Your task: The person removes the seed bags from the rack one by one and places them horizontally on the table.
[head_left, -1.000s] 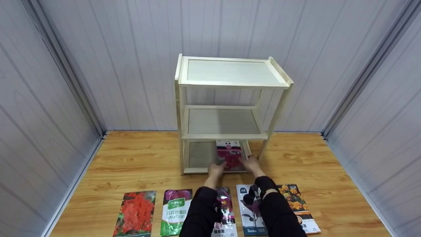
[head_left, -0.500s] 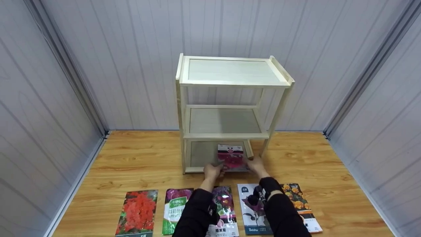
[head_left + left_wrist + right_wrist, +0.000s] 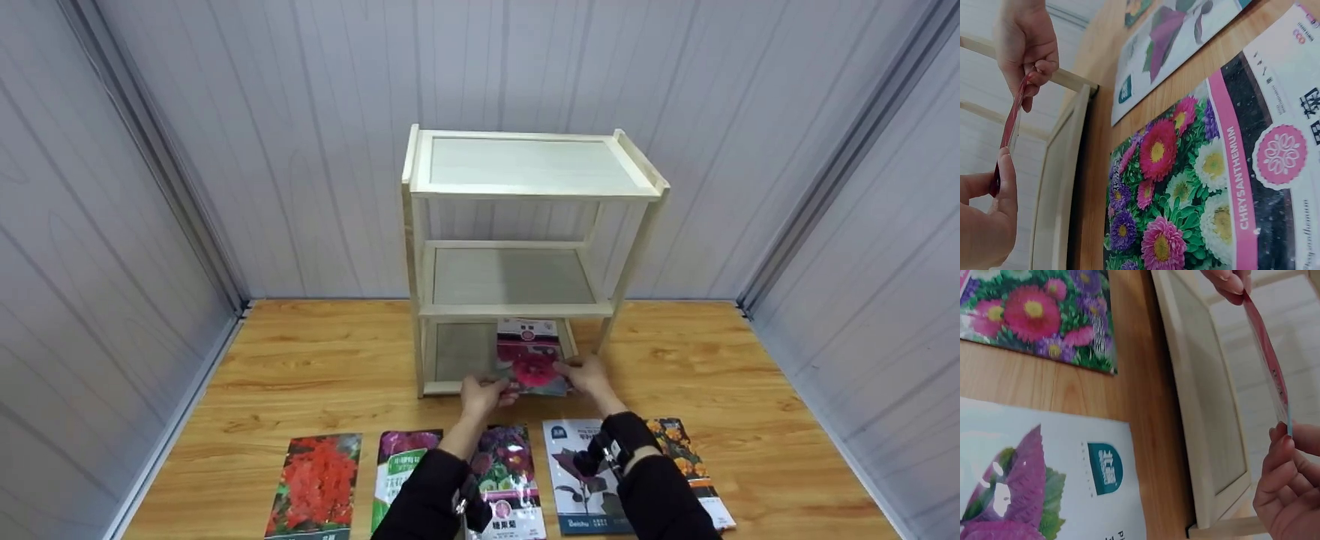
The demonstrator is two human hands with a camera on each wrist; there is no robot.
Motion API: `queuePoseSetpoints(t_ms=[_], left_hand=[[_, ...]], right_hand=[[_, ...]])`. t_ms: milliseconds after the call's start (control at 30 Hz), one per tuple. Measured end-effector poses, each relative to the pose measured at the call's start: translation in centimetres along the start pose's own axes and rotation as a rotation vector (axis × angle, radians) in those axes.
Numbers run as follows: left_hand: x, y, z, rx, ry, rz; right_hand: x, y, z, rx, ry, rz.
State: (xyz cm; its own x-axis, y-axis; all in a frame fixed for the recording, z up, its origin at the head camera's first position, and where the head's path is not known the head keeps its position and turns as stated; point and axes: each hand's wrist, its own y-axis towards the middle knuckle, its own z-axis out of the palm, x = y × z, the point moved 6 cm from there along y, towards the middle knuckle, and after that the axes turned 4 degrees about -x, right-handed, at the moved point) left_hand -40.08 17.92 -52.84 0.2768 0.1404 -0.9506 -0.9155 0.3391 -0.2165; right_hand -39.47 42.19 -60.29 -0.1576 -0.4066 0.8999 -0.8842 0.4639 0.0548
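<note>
A seed packet with a dark pink flower on its face is held between both hands at the front of the shelf unit's bottom shelf. My left hand pinches its near left corner between thumb and fingers. At its right edge, my right hand pinches it the same way. Both wrist views show the packet edge-on, as a thin, slightly bent red strip above the shelf. In the right wrist view, the right hand's thumb and fingertips meet on its pale end.
A pale wooden three-tier shelf unit stands by the back wall. Along the floor's front lie a red-flower packet, a green-and-white packet, a chrysanthemum packet, a purple-leaf packet and an orange-flower packet, partly under the sleeves.
The packet on the bottom shelf has tilted and its near edge has come slightly towards me. Both hands have shifted a little, the left one leftwards and nearer, still gripping it.
</note>
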Motion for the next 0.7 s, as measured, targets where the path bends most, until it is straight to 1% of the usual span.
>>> queuePoseSetpoints(t_ms=[33, 100, 133, 167, 233, 300, 333, 367, 433, 500, 633, 700], left_hand=[[0.2, 0.0, -0.2, 0.005, -0.01, -0.003], [0.7, 0.1, -0.5, 0.022, -0.018, -0.006], [0.7, 0.0, -0.7, 0.035, -0.019, -0.011], [1.0, 0.1, -0.8, 0.046, -0.013, -0.009], [0.9, -0.4, -1.1, 0.064, -0.012, -0.017], [0.8, -0.9, -1.2, 0.089, -0.015, -0.009], [0.7, -1.2, -1.3, 0.099, -0.021, -0.002], [0.8, -1.3, -1.5, 0.109, -0.029, 0.011], [0.7, -2.0, -1.7, 0.136, -0.037, 0.028], [0.7, -2.5, -1.9, 0.156, -0.045, 0.043], [1.2, -3.6, -2.7, 0.185, -0.047, 0.046], [1.4, -4.1, -3.1, 0.188, -0.032, 0.034]], right_hand=[[1.7, -1.1, -0.2, -0.003, -0.008, 0.021], [4.5, -3.0, -0.5, 0.005, 0.023, 0.007], [6.3, -4.3, -0.7, 0.016, 0.051, -0.002], [8.0, -5.5, -0.9, 0.007, 0.027, 0.049], [9.5, -6.8, -1.1, 0.032, 0.073, 0.027], [10.7, -7.9, -1.2, 0.05, 0.099, 0.029], [11.1, -8.4, -1.3, 0.053, 0.106, 0.028], [11.0, -8.5, -1.3, 0.053, 0.107, 0.027], [12.0, -9.6, -1.4, 0.067, 0.119, 0.013], [12.2, -10.3, -1.3, 0.08, 0.133, 0.01], [11.2, -10.9, -0.6, 0.129, 0.167, -0.012], [10.6, -11.3, -0.3, 0.143, 0.161, -0.017]])
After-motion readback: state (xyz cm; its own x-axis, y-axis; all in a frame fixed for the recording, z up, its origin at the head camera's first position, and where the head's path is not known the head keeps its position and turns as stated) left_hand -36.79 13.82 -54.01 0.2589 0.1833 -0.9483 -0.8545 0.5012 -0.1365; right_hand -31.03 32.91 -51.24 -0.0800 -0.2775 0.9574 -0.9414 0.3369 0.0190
